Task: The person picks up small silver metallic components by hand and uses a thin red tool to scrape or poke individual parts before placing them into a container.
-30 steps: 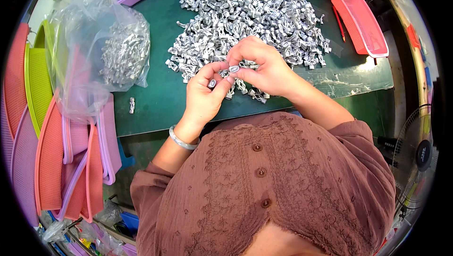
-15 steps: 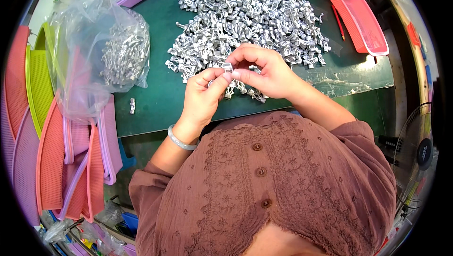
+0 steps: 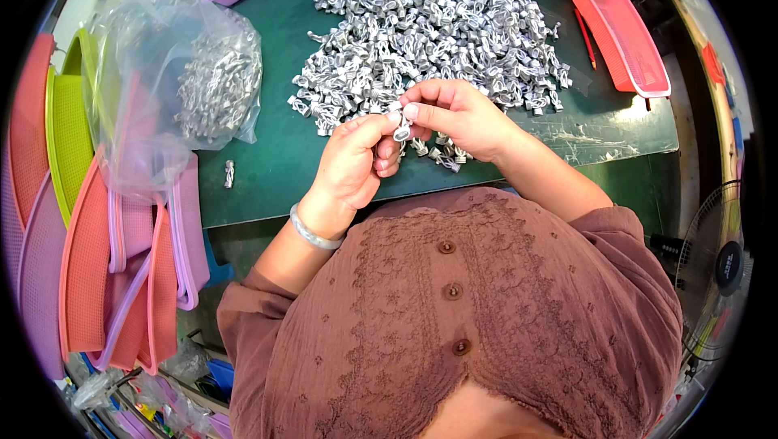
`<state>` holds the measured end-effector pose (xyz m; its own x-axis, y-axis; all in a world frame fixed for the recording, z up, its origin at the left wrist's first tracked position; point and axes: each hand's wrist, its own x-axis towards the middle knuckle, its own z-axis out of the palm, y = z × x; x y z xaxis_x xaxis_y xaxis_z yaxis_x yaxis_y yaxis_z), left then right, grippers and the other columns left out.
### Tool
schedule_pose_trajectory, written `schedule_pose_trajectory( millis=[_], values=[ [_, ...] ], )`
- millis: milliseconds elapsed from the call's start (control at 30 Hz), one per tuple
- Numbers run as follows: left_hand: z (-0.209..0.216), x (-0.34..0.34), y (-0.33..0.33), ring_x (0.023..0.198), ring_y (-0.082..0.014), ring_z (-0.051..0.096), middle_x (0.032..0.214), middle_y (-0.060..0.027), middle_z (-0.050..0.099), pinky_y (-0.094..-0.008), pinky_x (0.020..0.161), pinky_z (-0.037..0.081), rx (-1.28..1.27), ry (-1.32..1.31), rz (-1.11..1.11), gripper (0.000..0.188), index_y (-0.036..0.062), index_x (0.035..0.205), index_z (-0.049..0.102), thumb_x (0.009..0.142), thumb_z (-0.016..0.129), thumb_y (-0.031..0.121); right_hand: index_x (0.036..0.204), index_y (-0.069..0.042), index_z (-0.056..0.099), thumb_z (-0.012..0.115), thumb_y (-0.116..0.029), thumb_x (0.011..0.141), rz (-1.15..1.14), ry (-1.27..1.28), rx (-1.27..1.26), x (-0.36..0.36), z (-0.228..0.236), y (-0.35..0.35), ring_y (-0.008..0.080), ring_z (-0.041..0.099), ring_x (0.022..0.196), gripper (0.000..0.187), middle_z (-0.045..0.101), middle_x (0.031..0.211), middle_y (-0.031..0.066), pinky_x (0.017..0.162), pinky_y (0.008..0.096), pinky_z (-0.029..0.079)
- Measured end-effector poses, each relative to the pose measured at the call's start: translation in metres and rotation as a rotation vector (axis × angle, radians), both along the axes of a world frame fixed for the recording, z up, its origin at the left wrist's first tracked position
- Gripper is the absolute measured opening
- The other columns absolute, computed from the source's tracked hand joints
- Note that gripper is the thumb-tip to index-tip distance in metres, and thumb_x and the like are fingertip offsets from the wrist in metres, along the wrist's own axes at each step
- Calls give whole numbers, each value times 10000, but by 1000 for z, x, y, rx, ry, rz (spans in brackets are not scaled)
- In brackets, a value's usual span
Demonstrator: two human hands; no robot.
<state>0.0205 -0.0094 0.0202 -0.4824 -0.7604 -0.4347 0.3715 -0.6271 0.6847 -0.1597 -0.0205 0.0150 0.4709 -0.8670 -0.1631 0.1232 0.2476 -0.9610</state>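
Note:
Over the near edge of the pile, my left hand (image 3: 356,154) and my right hand (image 3: 463,121) meet fingertip to fingertip. Between them is a small grey-and-white looped piece (image 3: 402,132), pinched by both; its rounded end hangs below the fingers. Beyond my hands spreads a large heap of similar pieces (image 3: 438,30). A few loose ones (image 3: 444,152) lie just under my right hand. One single piece (image 3: 229,173) rests apart on the green table (image 3: 284,184), left of my left hand.
A clear plastic bag (image 3: 146,50) holding more pieces stands at the left. Beside it are stacked purple, red and green baskets (image 3: 85,269). A pink basket (image 3: 624,46) and a red pen (image 3: 585,38) lie at the right. A fan (image 3: 717,269) is at far right.
My fingers have shifted on the looped piece, and its rounded end now hangs lower, below the fingertips. The left hand has turned, its fingers curled more. The whole view has shifted slightly.

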Motion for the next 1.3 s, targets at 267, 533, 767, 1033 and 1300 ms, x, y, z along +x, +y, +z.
schedule_pose_trajectory(
  millis=[267, 533, 767, 1033, 1300],
  values=[
    [-4, -1, -1, 456, -69, 354, 547, 17, 416, -203, 428, 279, 50, 33, 13, 199, 21, 762, 558, 852, 521, 194, 968, -4, 564, 538, -180, 880, -7, -8, 17, 2, -2, 0, 81, 528, 673, 198, 592, 801, 19, 623, 222, 443],
    [-13, -6, 3, 517, -48, 425, 617, 12, 528, -195, 462, 325, -319, -216, 236, 165, 26, 774, 609, 857, 568, 162, 1034, -1, 481, 518, -155, 884, -41, -129, 155, 4, 1, 7, 130, 585, 707, 219, 605, 840, 83, 629, 247, 477],
    [-19, -6, 5, 714, -72, 550, 812, -41, 625, -203, 629, 444, -744, -446, 234, 176, -30, 948, 616, 869, 559, 116, 1007, 6, 484, 562, -41, 831, -121, -265, 65, 8, -7, 8, 128, 588, 731, 199, 609, 856, 89, 657, 247, 486],
    [-13, -7, 10, 730, -51, 521, 850, -17, 606, -193, 637, 431, -757, -361, 235, 203, -1, 1026, 601, 843, 588, 86, 1016, -6, 493, 562, 22, 798, -290, 127, -481, 12, -10, 15, 116, 591, 829, 230, 610, 874, 62, 739, 246, 477],
    [-10, -5, 8, 672, -55, 503, 823, -13, 575, -181, 609, 418, -825, -316, 209, 189, 15, 1016, 605, 839, 588, 77, 1056, -4, 503, 561, 18, 810, -170, -160, -237, 14, -7, 15, 118, 591, 864, 253, 615, 936, 73, 748, 259, 482]
  ],
)
